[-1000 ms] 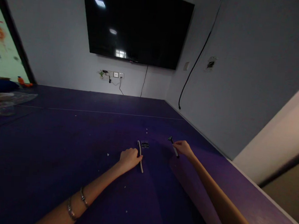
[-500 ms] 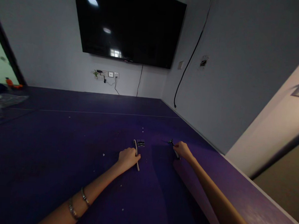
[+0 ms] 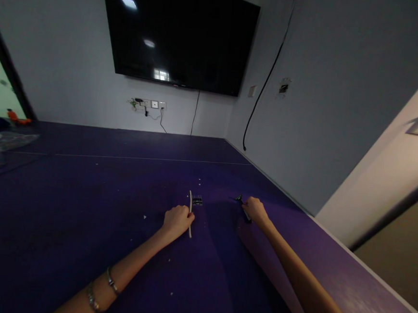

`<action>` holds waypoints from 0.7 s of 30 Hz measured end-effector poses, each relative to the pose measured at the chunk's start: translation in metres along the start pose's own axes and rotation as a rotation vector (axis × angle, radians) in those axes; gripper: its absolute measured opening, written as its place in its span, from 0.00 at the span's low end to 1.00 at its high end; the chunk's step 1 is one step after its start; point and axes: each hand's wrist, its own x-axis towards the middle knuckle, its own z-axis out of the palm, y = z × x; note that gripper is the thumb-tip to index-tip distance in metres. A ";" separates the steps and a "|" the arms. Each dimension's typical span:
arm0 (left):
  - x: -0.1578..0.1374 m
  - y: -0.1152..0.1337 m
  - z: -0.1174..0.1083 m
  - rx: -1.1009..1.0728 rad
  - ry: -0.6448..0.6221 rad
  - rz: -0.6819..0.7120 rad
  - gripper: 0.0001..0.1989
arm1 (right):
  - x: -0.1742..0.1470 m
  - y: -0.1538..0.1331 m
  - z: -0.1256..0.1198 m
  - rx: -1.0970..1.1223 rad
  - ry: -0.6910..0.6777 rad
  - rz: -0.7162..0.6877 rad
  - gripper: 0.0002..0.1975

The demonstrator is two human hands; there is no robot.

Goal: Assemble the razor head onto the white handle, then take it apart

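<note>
My left hand (image 3: 178,220) is closed around a slim off-white stick (image 3: 189,231), whose ends show above and below the fist; its exact kind is unclear. Just right of the stick's upper end lies a small dark, partly clear object (image 3: 197,200) with rows on it, too small to name. My right hand (image 3: 256,210) grips what looks like a dark razor (image 3: 239,198). The razor's head points up and left, and part of the handle shows below the fingers. Both hands are low over the purple surface (image 3: 115,245), with the small dark object between them.
White specks are scattered on the purple surface. A television (image 3: 182,34) hangs on the wall above sockets (image 3: 154,104). A black cable (image 3: 263,91) hangs at the right wall. Clear plastic wrapping (image 3: 0,147) lies at the far left.
My left hand has shifted slightly left, and the off-white stick has turned so that it stands straighter, its upper end farther up. My right hand has barely moved.
</note>
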 end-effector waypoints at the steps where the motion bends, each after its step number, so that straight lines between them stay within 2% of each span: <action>1: -0.002 0.003 -0.003 -0.005 0.006 0.009 0.18 | -0.002 -0.007 0.000 0.037 0.001 -0.020 0.06; 5: -0.010 0.021 -0.014 -0.014 0.020 0.054 0.19 | -0.022 -0.049 0.010 0.298 -0.077 -0.095 0.13; 7: -0.015 0.031 -0.018 -0.010 0.024 0.082 0.18 | -0.037 -0.072 0.017 0.796 -0.221 -0.032 0.17; 10: -0.022 0.043 -0.021 0.007 0.030 0.129 0.17 | -0.058 -0.096 0.024 1.168 -0.349 0.051 0.18; 12: -0.026 0.046 -0.021 0.018 0.029 0.155 0.16 | -0.068 -0.105 0.026 1.230 -0.364 0.070 0.18; 16: -0.032 0.050 -0.020 0.027 0.032 0.160 0.17 | -0.073 -0.109 0.027 1.199 -0.335 0.067 0.16; 21: -0.032 0.047 -0.019 -0.052 0.086 0.250 0.19 | -0.063 -0.096 0.019 1.150 -0.292 0.052 0.15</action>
